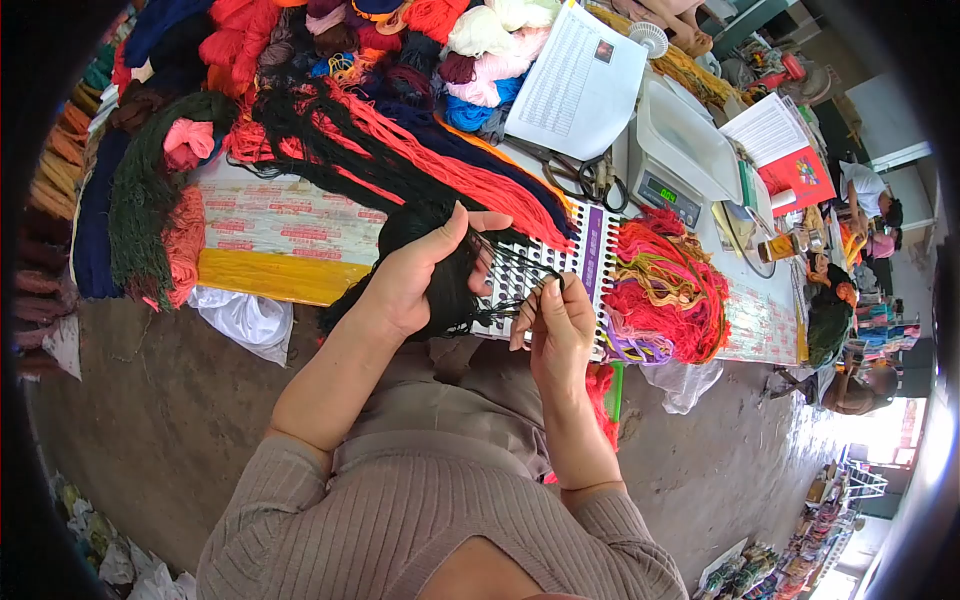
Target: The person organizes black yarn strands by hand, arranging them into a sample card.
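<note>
My left hand (415, 265) is wrapped round a thick bundle of black yarn (403, 228), its thumb and index finger raised at the top. Thin black strands stretch from the bundle to my right hand (560, 320), which pinches them between thumb and fingertips. Both hands are just in front of the table's near edge. Behind them lies a white board with rows of dark holes and a purple strip (593, 250). Long coral-red yarn (470, 185) and more black yarn (330, 140) run across the table to the board.
A tangled multicoloured yarn heap (670, 290) lies right of the board. Behind it are scissors (600, 180), a digital scale (668, 195) with a white tray, and a printed sheet (575, 85). Yarn skeins (240, 45) pile at the back left. Other people (865, 195) are at the far right.
</note>
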A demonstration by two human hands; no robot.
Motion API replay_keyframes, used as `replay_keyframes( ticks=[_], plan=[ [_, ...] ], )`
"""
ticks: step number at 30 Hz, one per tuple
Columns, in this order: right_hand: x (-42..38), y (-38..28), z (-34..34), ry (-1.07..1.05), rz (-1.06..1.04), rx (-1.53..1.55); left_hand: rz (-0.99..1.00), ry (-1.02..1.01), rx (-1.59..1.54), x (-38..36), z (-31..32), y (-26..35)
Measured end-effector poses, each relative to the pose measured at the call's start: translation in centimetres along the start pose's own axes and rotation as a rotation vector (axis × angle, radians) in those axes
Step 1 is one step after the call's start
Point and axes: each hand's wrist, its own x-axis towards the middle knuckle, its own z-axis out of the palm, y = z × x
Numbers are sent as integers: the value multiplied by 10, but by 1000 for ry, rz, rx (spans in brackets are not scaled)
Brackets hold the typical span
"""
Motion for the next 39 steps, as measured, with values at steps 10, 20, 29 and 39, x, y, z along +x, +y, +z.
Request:
replay_keyframes(
  ticks=[10,20,29,39],
  plan=[
    [-5,-2,6,44,-78,-177,-35,38,-43,-5,3,2],
    [-3,-12,-9,-190,-2,-847,44,-25,299,-11,-8,16],
    [-7,-115,-80,-66,-360,512,107,172,-271,-62,-171,106],
    [-36,-343,-324,841,-952,-124,888,157,-438,-195,-273,225]
  ],
)
